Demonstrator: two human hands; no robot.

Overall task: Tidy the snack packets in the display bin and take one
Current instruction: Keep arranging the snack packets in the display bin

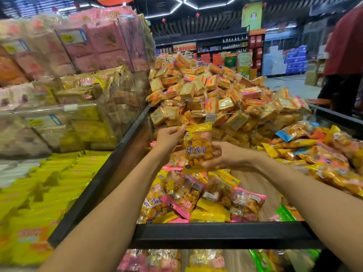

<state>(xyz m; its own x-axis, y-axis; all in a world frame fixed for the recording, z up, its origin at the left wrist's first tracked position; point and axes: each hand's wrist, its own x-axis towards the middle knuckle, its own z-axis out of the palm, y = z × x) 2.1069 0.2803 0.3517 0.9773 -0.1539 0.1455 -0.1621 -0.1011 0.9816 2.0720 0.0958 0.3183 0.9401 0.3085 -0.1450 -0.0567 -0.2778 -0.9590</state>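
While both arms reached out over the black-framed display bin (225,235), the two hands held one yellow snack packet (197,148) upright above it. The left hand (169,141) pinched the packet's upper left corner between thumb and fingertips; the right hand (228,157) gripped its lower right edge, fingers curled behind the film and the thumb in front. The packet was clear in the middle — orange-brown crunchy pieces showed through — with a small cartoon figure near the top and blue characters printed across it.

Below the hands lay a loose heap of snack packets (206,199) of the same kind, some with yellow ends, some with pink, piled against the bin's near rail and left side. More packets (318,154), yellow, pink and blue-ended, spread along the right side, with a bare strip of wood-patterned bin floor (255,185) between the two groups. Behind a clear divider (225,114) rose a tall mound of square wrapped biscuits (208,95). To the left stood clear cases of pink and yellow packs (88,48), blurred, and flat yellow packs (59,177) lower down. At the far right a person in a dark red top (345,46) stood beside the bin.
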